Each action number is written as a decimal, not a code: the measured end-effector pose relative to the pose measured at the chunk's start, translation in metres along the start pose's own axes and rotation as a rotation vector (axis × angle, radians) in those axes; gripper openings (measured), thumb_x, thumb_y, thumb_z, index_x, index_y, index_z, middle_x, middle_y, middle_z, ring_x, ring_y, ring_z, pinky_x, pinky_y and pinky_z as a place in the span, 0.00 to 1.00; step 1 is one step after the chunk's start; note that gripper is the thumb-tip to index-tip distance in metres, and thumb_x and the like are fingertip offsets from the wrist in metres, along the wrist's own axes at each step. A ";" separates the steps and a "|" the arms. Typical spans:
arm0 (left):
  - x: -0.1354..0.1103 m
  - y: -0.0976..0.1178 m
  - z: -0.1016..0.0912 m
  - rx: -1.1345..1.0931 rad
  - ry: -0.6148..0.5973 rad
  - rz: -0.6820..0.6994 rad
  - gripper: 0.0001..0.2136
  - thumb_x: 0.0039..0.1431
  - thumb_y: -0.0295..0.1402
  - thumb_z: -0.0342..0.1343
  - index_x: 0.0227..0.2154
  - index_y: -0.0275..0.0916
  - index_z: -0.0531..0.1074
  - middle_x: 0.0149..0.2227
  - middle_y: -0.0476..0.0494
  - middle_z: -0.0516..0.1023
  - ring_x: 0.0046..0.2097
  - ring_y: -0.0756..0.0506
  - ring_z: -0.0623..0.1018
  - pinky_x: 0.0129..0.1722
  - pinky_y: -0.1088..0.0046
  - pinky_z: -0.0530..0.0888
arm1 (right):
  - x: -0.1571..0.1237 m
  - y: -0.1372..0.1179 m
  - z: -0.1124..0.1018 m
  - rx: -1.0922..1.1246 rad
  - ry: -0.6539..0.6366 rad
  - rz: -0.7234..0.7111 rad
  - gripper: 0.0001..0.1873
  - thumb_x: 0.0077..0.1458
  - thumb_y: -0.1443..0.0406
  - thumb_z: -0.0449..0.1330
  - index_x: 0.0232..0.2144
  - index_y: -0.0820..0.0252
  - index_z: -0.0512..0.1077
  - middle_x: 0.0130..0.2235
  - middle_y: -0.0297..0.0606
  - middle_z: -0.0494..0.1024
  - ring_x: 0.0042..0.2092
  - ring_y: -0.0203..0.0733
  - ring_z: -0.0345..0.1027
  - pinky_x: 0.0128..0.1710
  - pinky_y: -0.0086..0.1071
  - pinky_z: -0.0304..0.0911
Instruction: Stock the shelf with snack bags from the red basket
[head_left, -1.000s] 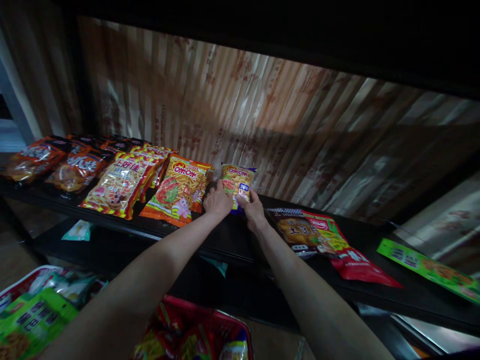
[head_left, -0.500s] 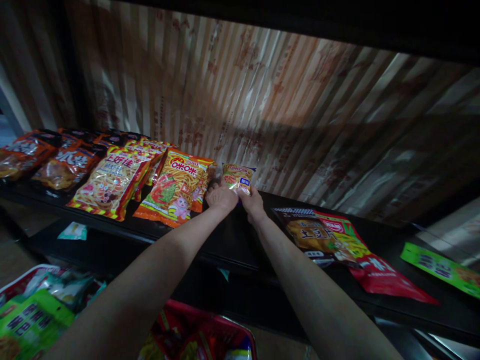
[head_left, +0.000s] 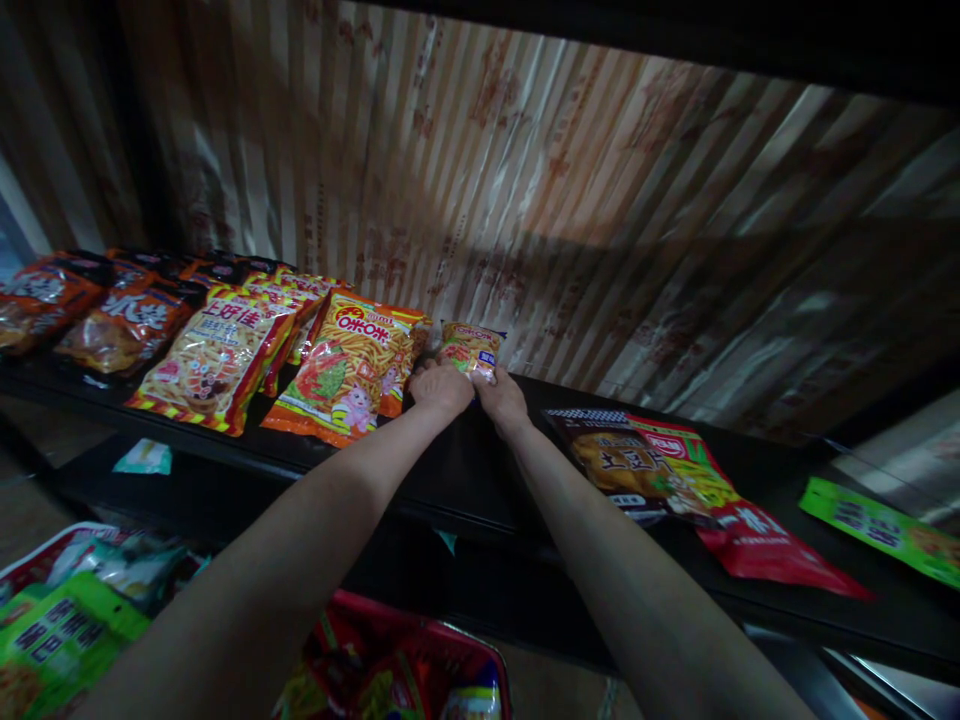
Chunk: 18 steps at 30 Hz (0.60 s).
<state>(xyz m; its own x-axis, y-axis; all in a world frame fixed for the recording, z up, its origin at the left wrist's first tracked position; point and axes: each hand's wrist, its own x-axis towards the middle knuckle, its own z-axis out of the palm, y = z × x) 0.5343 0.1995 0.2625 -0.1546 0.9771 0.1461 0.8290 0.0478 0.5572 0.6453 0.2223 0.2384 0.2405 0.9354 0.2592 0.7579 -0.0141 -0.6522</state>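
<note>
At the back of the black shelf (head_left: 480, 470), a small snack bag (head_left: 471, 346) with a gold front and a blue label leans near the corrugated backing. My right hand (head_left: 501, 400) grips its lower right corner, thumb on the front. Curled at its lower left is my left hand (head_left: 442, 388), closed on the bag's edge; its fingertips are partly hidden. Just left of that hand, an orange and yellow snack bag (head_left: 341, 370) leans on another like it.
Red and yellow bags (head_left: 217, 360) and orange and black bags (head_left: 124, 330) line the left. A brown bag (head_left: 619, 460), a red bag (head_left: 780, 550) and a green bag (head_left: 877, 525) lie right. Below are a red basket (head_left: 420, 630) and a white-rimmed basket (head_left: 45, 545), both holding packets.
The view has shifted slightly, so everything sits a little higher and further left. Both hands stay at the small snack bag, which looks nearly unmoved on the shelf.
</note>
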 end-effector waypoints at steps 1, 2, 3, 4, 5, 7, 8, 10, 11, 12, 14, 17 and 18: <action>0.000 0.000 -0.001 0.004 -0.001 0.002 0.28 0.57 0.45 0.47 0.56 0.30 0.62 0.52 0.26 0.69 0.54 0.34 0.70 0.49 0.60 0.68 | -0.003 -0.002 -0.002 -0.029 0.007 -0.006 0.30 0.54 0.54 0.54 0.56 0.60 0.63 0.48 0.50 0.75 0.49 0.54 0.69 0.49 0.44 0.62; -0.001 -0.001 -0.002 0.005 -0.007 0.003 0.29 0.57 0.46 0.47 0.56 0.30 0.62 0.53 0.26 0.69 0.54 0.34 0.70 0.49 0.60 0.68 | -0.006 -0.004 -0.003 -0.049 0.017 -0.020 0.32 0.54 0.54 0.54 0.58 0.60 0.60 0.50 0.50 0.74 0.50 0.55 0.68 0.50 0.45 0.61; -0.002 -0.001 -0.003 0.004 -0.016 0.003 0.29 0.57 0.46 0.47 0.55 0.30 0.62 0.53 0.26 0.69 0.54 0.33 0.71 0.49 0.60 0.68 | -0.008 -0.005 -0.004 -0.063 0.025 -0.038 0.34 0.54 0.54 0.54 0.60 0.59 0.57 0.51 0.50 0.73 0.51 0.55 0.68 0.51 0.45 0.60; -0.002 -0.002 -0.004 0.000 -0.024 0.003 0.28 0.57 0.45 0.47 0.55 0.30 0.62 0.53 0.26 0.69 0.53 0.33 0.71 0.49 0.60 0.68 | -0.010 -0.006 -0.005 -0.078 0.025 -0.055 0.34 0.54 0.54 0.54 0.61 0.58 0.55 0.52 0.50 0.72 0.51 0.56 0.68 0.51 0.46 0.60; -0.003 -0.002 -0.005 -0.004 -0.029 0.004 0.28 0.56 0.45 0.48 0.55 0.30 0.63 0.52 0.26 0.69 0.53 0.33 0.71 0.49 0.60 0.68 | -0.012 -0.006 -0.005 -0.095 0.018 -0.067 0.34 0.55 0.55 0.54 0.62 0.57 0.55 0.52 0.51 0.72 0.52 0.57 0.67 0.51 0.46 0.60; -0.004 -0.003 -0.006 -0.011 -0.035 -0.001 0.27 0.56 0.44 0.49 0.54 0.29 0.63 0.52 0.26 0.70 0.53 0.33 0.71 0.49 0.60 0.69 | -0.013 -0.007 -0.006 -0.124 -0.014 -0.072 0.33 0.56 0.55 0.53 0.62 0.56 0.55 0.52 0.51 0.72 0.52 0.58 0.68 0.50 0.47 0.60; -0.004 -0.003 -0.006 -0.014 -0.036 -0.005 0.27 0.56 0.43 0.49 0.54 0.29 0.63 0.52 0.26 0.70 0.53 0.34 0.71 0.49 0.60 0.69 | -0.013 -0.007 -0.007 -0.131 -0.030 -0.067 0.32 0.56 0.56 0.53 0.62 0.55 0.55 0.51 0.50 0.73 0.52 0.58 0.68 0.50 0.47 0.60; -0.005 -0.003 -0.006 -0.018 -0.029 -0.005 0.27 0.55 0.43 0.50 0.54 0.30 0.63 0.53 0.26 0.69 0.54 0.34 0.71 0.49 0.61 0.68 | -0.012 -0.008 -0.008 -0.131 -0.058 -0.051 0.32 0.55 0.57 0.54 0.62 0.55 0.55 0.50 0.48 0.74 0.51 0.58 0.68 0.50 0.47 0.60; -0.005 -0.002 -0.006 -0.018 -0.021 0.001 0.27 0.55 0.42 0.51 0.54 0.29 0.63 0.53 0.26 0.69 0.54 0.35 0.70 0.50 0.61 0.68 | -0.011 -0.009 -0.010 -0.129 -0.073 -0.037 0.33 0.55 0.57 0.55 0.62 0.54 0.55 0.50 0.48 0.75 0.52 0.58 0.68 0.50 0.47 0.60; -0.005 -0.002 -0.007 -0.015 -0.010 0.014 0.26 0.55 0.41 0.51 0.54 0.29 0.63 0.54 0.26 0.68 0.55 0.35 0.69 0.51 0.62 0.67 | -0.010 -0.011 -0.011 -0.127 -0.091 -0.024 0.33 0.54 0.57 0.55 0.61 0.55 0.55 0.50 0.47 0.75 0.52 0.58 0.68 0.50 0.47 0.60; -0.009 0.000 -0.009 -0.008 0.022 0.057 0.25 0.55 0.39 0.51 0.53 0.26 0.64 0.54 0.26 0.68 0.56 0.36 0.68 0.54 0.64 0.65 | -0.010 -0.015 -0.015 -0.134 -0.105 0.006 0.34 0.54 0.57 0.56 0.61 0.57 0.56 0.50 0.49 0.74 0.53 0.59 0.67 0.50 0.48 0.60; -0.024 0.001 -0.017 -0.038 0.076 0.147 0.24 0.56 0.36 0.50 0.53 0.25 0.64 0.56 0.26 0.66 0.57 0.36 0.66 0.55 0.63 0.64 | -0.021 -0.021 -0.023 -0.150 -0.031 -0.022 0.31 0.54 0.59 0.56 0.59 0.62 0.59 0.50 0.52 0.73 0.53 0.59 0.66 0.52 0.49 0.59; -0.034 0.000 -0.020 -0.069 0.103 0.197 0.23 0.57 0.35 0.50 0.53 0.26 0.64 0.57 0.28 0.66 0.58 0.37 0.66 0.56 0.64 0.64 | -0.029 -0.023 -0.026 -0.137 0.014 -0.063 0.29 0.54 0.61 0.56 0.58 0.64 0.61 0.50 0.53 0.73 0.53 0.58 0.66 0.53 0.48 0.58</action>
<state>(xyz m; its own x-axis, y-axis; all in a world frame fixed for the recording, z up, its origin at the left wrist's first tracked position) 0.5285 0.1622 0.2742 -0.0501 0.9398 0.3379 0.8106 -0.1594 0.5635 0.6369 0.1863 0.2647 0.1978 0.9308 0.3073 0.8471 -0.0046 -0.5314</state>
